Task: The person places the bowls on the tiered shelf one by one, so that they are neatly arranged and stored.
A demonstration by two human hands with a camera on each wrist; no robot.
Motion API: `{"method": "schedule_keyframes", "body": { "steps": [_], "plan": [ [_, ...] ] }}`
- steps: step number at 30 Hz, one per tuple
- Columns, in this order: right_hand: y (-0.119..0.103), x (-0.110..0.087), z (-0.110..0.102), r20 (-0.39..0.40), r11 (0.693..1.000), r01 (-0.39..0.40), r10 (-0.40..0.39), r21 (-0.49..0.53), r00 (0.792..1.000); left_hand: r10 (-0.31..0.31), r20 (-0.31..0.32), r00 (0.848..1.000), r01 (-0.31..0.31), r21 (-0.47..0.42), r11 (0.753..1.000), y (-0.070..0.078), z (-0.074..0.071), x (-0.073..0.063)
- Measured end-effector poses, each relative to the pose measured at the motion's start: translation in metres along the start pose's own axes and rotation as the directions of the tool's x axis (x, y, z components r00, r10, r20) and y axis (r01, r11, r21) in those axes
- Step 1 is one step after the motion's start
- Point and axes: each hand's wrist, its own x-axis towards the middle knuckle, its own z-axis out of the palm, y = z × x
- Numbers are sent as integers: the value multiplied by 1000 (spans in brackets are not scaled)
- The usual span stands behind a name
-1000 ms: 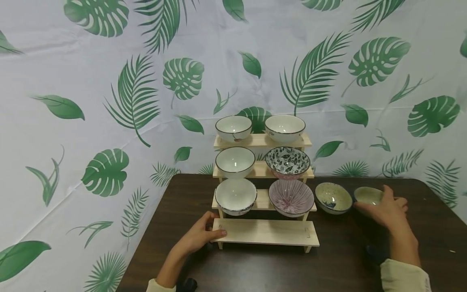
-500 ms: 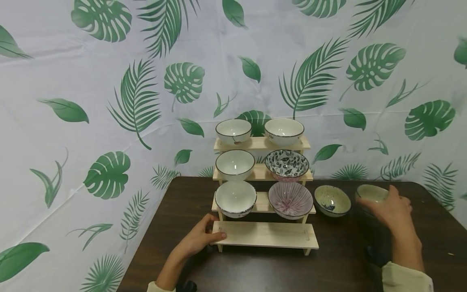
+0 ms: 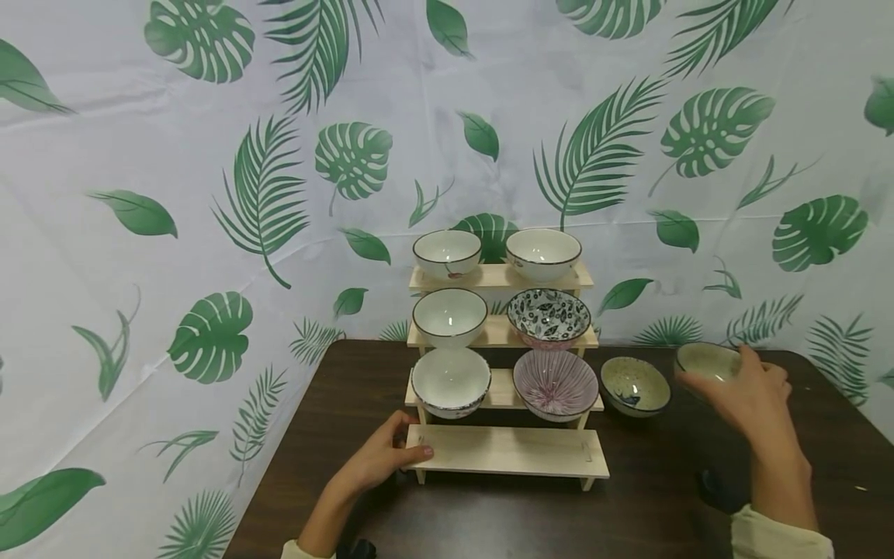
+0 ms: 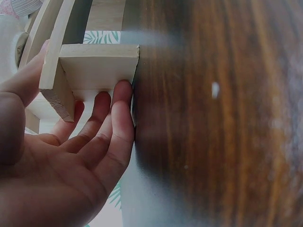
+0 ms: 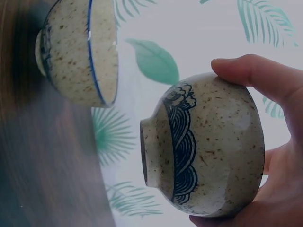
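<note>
My right hand (image 3: 750,396) holds a speckled bowl (image 5: 213,146) between thumb and fingers, lifted off the table. The bowl has a dark blue wave band near its foot. A second speckled bowl (image 3: 635,387) with a blue rim stands on the table to its left. My left hand (image 3: 380,458) grips the left end of the bottom board of a wooden tiered rack (image 3: 508,450). In the left wrist view the thumb lies over that board and the fingers (image 4: 122,113) curl beneath it, by the rack's leg (image 4: 102,71).
On the upper tiers stand white bowls (image 3: 450,380), a black-and-white patterned bowl (image 3: 549,314) and a purple-striped bowl (image 3: 556,384). The rack is on a dark wooden table (image 3: 335,396). A leaf-printed cloth (image 3: 419,101) hangs behind.
My right hand has raised its speckled bowl from the tabletop. The left hand keeps its hold on the rack. The head view has tilted up slightly.
</note>
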Motion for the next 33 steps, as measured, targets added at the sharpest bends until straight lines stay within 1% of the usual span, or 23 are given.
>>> {"method": "schedule_keyframes", "body": {
  "steps": [8,14,17,26,33],
  "plan": [
    [-12,-7,-4,-33,1000,21,-22,-23,999,-2,-6,1000,2,13,1000,3,0,-1],
    [-19,-14,-7,-30,999,28,-29,-35,999,-8,-9,1000,8,22,1000,4,-1,-2],
    [-21,-18,-9,-25,998,36,-37,-42,999,-11,-3,1000,11,12,1000,3,-1,-1],
    [-30,-31,-13,-24,994,97,-99,-45,995,-3,6,1000,3,10,1000,3,-2,0],
    [-36,-40,-16,-33,992,116,-118,-53,992,-11,4,1000,11,9,1000,3,-1,-1]
  ]
}}
